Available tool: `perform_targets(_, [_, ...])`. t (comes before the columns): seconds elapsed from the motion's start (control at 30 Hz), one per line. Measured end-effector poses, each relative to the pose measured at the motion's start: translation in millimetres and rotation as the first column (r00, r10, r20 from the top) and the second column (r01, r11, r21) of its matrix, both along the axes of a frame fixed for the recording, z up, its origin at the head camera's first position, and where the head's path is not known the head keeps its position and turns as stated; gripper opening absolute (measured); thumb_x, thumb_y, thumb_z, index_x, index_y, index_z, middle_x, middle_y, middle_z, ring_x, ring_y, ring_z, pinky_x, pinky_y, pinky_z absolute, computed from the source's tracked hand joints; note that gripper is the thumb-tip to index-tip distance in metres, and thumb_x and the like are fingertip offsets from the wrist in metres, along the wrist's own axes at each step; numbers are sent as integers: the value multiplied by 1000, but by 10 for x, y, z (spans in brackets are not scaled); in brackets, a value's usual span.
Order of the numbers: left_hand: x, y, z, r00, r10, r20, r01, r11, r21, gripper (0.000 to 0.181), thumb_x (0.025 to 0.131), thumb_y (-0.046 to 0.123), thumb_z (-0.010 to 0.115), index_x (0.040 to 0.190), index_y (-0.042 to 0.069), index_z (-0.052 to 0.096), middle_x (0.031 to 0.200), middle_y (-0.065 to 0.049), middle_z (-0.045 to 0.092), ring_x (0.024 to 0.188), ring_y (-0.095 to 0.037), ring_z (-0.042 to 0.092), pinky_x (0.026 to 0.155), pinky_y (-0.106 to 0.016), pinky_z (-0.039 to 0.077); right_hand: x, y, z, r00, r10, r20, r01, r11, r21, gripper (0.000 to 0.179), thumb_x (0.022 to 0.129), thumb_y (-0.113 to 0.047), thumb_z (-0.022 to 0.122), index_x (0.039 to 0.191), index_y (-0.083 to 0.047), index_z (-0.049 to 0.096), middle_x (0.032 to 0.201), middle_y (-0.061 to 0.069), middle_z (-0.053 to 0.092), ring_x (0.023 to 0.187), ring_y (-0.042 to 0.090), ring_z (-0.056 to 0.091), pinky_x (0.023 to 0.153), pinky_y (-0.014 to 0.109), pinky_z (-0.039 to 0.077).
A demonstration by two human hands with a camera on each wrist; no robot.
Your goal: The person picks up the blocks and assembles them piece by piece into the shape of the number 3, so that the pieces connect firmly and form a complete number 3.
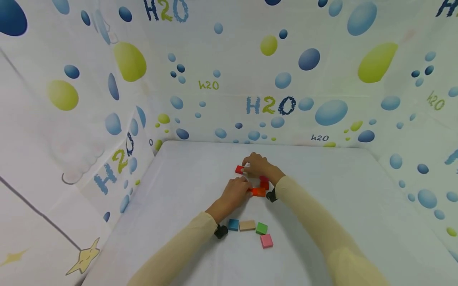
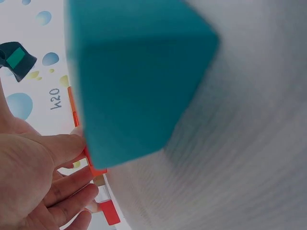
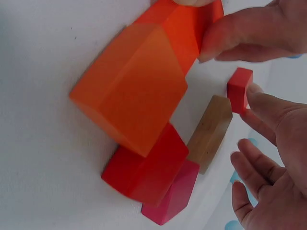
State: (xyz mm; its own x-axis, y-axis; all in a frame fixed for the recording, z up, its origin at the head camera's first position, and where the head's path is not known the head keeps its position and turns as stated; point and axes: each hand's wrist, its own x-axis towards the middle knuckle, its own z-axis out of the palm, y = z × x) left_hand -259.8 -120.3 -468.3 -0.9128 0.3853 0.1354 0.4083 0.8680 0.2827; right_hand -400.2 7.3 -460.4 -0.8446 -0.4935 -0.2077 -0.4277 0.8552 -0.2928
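In the head view my left hand (image 1: 234,192) pinches the left end of a red-orange block (image 3: 180,31), which lies against an orange block (image 1: 261,192). Farther back, my right hand (image 1: 255,163) holds a small red block (image 1: 239,169) between thumb and finger; its other fingers hang loosely curled in the right wrist view. Behind the orange block are another red block (image 3: 148,165) and a magenta block (image 3: 175,194). A natural wood block (image 3: 211,134) lies between these and the red block in my right hand; in the head view my right hand hides it.
Nearer on the white table (image 1: 186,182) lie a blue block (image 1: 233,225), a plain wood block (image 1: 247,225), a green block (image 1: 261,228) and a pink block (image 1: 266,241). The blue block looms large in the left wrist view. A printed curtain (image 1: 229,51) surrounds the table.
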Motion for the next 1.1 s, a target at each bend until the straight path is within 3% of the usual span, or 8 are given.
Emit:
perform_targets(0.53, [-11, 4, -33, 998, -10, -54, 9, 1000, -23, 19, 98, 21, 78, 114, 12, 80, 118, -9, 72, 109, -28, 67, 100, -46, 54, 35, -8, 93, 996, -62, 58, 61, 998, 15, 30, 98, -37, 75, 124, -22, 73, 133, 8, 59, 118, 26, 57, 104, 53, 50])
perform_targets(0.83, [-23, -5, -77, 998, -10, -59, 10, 1000, -9, 18, 97, 21, 78, 113, 11, 80, 116, -9, 73, 109, -27, 68, 100, -45, 54, 60, 12, 148, 995, -15, 96, 12, 999, 34, 28, 97, -30, 74, 125, -25, 74, 137, 9, 59, 125, 30, 54, 112, 60, 43])
perform_targets(1.1, [-37, -28, -106, 999, -15, -51, 15, 1000, -1, 19, 96, 22, 80, 113, 13, 80, 114, -7, 74, 108, -25, 67, 99, -44, 54, 63, 27, 151, 994, 10, 105, -16, 999, 50, 28, 98, -29, 75, 125, -28, 73, 137, 8, 58, 124, 28, 55, 108, 57, 48])
